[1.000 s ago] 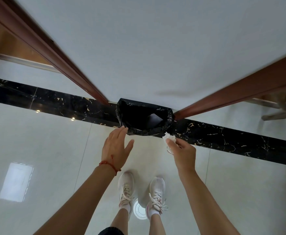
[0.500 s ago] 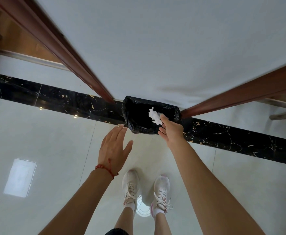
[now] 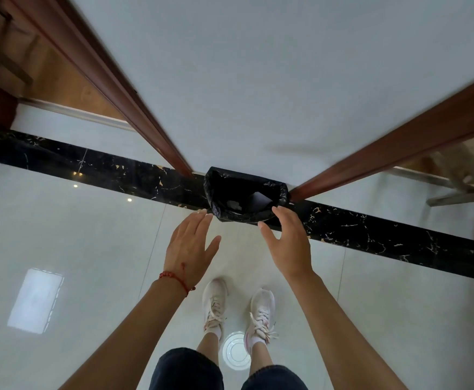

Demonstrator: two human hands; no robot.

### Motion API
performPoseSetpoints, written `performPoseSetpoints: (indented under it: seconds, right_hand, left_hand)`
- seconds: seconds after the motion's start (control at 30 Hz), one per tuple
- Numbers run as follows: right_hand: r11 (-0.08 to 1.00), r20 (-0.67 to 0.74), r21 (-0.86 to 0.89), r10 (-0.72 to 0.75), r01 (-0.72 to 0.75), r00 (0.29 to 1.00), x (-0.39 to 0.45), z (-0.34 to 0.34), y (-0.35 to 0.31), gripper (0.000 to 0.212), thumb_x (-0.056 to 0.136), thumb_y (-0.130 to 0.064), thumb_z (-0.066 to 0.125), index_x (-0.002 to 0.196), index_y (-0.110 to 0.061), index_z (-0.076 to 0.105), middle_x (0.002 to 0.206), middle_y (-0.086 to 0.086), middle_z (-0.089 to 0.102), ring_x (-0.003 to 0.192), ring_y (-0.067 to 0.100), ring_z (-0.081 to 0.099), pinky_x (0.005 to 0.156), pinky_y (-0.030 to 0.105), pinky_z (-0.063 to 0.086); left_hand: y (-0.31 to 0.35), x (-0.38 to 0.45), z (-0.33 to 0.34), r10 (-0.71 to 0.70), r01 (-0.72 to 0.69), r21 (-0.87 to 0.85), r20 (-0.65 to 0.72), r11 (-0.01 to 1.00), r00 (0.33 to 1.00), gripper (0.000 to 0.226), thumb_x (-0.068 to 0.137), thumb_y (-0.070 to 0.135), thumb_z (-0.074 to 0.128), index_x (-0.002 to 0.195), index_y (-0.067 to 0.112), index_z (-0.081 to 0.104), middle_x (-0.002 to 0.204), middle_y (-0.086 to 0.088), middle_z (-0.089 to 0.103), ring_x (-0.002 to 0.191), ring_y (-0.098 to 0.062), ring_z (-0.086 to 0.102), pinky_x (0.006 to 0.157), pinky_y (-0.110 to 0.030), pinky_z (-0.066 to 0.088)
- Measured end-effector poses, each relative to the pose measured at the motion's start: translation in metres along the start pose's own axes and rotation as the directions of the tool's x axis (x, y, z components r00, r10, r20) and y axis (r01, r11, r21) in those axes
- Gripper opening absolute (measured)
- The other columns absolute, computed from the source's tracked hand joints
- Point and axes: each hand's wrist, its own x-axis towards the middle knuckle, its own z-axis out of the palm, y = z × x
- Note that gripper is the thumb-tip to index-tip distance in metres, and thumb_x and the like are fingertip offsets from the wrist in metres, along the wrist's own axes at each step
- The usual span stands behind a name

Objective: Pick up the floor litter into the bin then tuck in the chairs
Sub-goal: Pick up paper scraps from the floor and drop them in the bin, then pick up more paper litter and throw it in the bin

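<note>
Both hands hang empty over the floor, fingers straight and spread, holding nothing. The left hand floats just short of the bin's near-left rim; the right hand sits just beside the near-right rim, its fingertips overlapping the black liner's edge from this angle, though I cannot tell if they touch it. The bin stands ahead of both hands, against the wall, on the black marble strip.

Inside the bin lies a pale crumpled wad low on the left, with a flat pale sheet to its right. So that piece of litter looks binned.

What the next move turns on lies behind the hands, not ahead. A round white lid or dish rests flat on the tiles between the shoes, down near the person's ankles. It lies back towards the body from both palms, and slightly nearer the right foot. It has no long axis to line up with. My guess is either hand could reach it after a stoop, the right a little sooner. No chairs show clearly.
</note>
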Motion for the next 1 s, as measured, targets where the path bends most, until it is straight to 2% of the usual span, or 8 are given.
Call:
performPoseSetpoints:
  seconds: [0.13,0.23,0.37,0.6,0.73,0.8,0.9,1.0]
  right_hand:
    - [0.973,-0.019,-0.172,-0.16,0.154,0.987,-0.026,-0.037,-0.015,0.044,0.086,-0.028,0.06,0.122,-0.003,0.055,0.129,0.015,0.055,0.122,0.029,0.051,0.089,0.04,0.05]
    - [0.965,-0.03,-0.207,-0.174,0.164,0.984,-0.045,-0.067,-0.027,0.043,0.084,-0.028,0.06,0.118,-0.001,0.058,0.123,0.017,0.059,0.116,0.032,0.055,0.088,0.041,0.05]
    - [0.96,-0.058,-0.219,-0.192,0.175,0.98,-0.071,-0.107,-0.041,0.043,0.081,-0.026,0.062,0.116,0.0,0.059,0.12,0.019,0.06,0.113,0.034,0.057,0.087,0.044,0.051]
    - [0.968,-0.099,-0.199,-0.174,0.151,0.98,-0.107,-0.164,-0.055,0.047,0.084,-0.032,0.053,0.118,0.0,0.058,0.121,0.019,0.06,0.115,0.034,0.055,0.092,0.043,0.047]
    - [0.965,-0.122,-0.217,-0.174,0.145,0.977,-0.121,-0.183,-0.056,0.046,0.084,-0.031,0.053,0.118,0.0,0.058,0.122,0.019,0.059,0.117,0.033,0.054,0.094,0.044,0.047]
    - [0.969,-0.137,-0.218,-0.146,0.114,0.98,-0.129,-0.189,-0.057,0.046,0.084,-0.031,0.053,0.118,0.0,0.058,0.124,0.019,0.059,0.118,0.033,0.053,0.095,0.044,0.045]
    - [0.974,-0.18,-0.219,-0.092,0.051,0.979,-0.143,-0.193,-0.058,0.044,0.083,-0.031,0.054,0.114,0.0,0.061,0.12,0.019,0.062,0.114,0.033,0.057,0.091,0.043,0.048]
    - [0.972,-0.241,-0.235,-0.031,-0.027,0.97,-0.158,-0.19,-0.057,0.043,0.084,-0.034,0.052,0.11,-0.002,0.063,0.113,0.017,0.065,0.106,0.031,0.062,0.084,0.039,0.053]
  left_hand:
    - [0.022,-0.024,-0.026,0.018,-0.018,0.01,-0.029,1.0,0.999,0.055,0.085,0.04,0.034,0.118,0.002,0.057,0.12,-0.02,0.062,0.11,-0.038,0.059,0.09,-0.051,0.045]
    - [0.042,-0.044,-0.047,0.034,-0.034,-0.003,-0.049,0.999,0.998,0.054,0.088,0.04,0.039,0.124,0.002,0.053,0.128,-0.019,0.057,0.119,-0.037,0.052,0.099,-0.047,0.039]
    - [0.074,-0.073,-0.072,0.042,-0.043,-0.023,-0.071,0.999,0.997,0.049,0.091,0.028,0.05,0.133,0.005,0.042,0.141,-0.015,0.044,0.134,-0.032,0.036,0.109,-0.04,0.027]
    - [0.12,-0.106,-0.107,0.099,-0.099,0.0,-0.053,0.995,0.994,0.052,0.094,0.033,0.043,0.139,0.01,0.033,0.149,-0.009,0.033,0.14,-0.025,0.023,0.114,-0.035,0.016]
    - [0.134,-0.107,-0.119,0.174,-0.173,0.028,-0.054,0.985,0.983,0.052,0.092,0.033,0.046,0.137,0.008,0.037,0.146,-0.012,0.038,0.138,-0.027,0.028,0.113,-0.036,0.019]
    - [0.138,-0.107,-0.124,0.201,-0.2,0.039,-0.041,0.979,0.979,0.057,0.092,0.043,0.038,0.136,0.007,0.039,0.144,-0.013,0.04,0.137,-0.028,0.029,0.112,-0.038,0.021]
    - [0.142,-0.101,-0.127,0.279,-0.278,0.059,-0.002,0.959,0.96,0.074,0.082,0.054,0.018,0.134,0.007,0.041,0.143,-0.013,0.042,0.137,-0.029,0.031,0.112,-0.04,0.022]
    - [0.144,-0.095,-0.132,0.366,-0.37,0.075,0.062,0.926,0.928,0.068,0.084,0.05,0.026,0.13,0.005,0.046,0.138,-0.016,0.048,0.133,-0.034,0.037,0.109,-0.043,0.027]
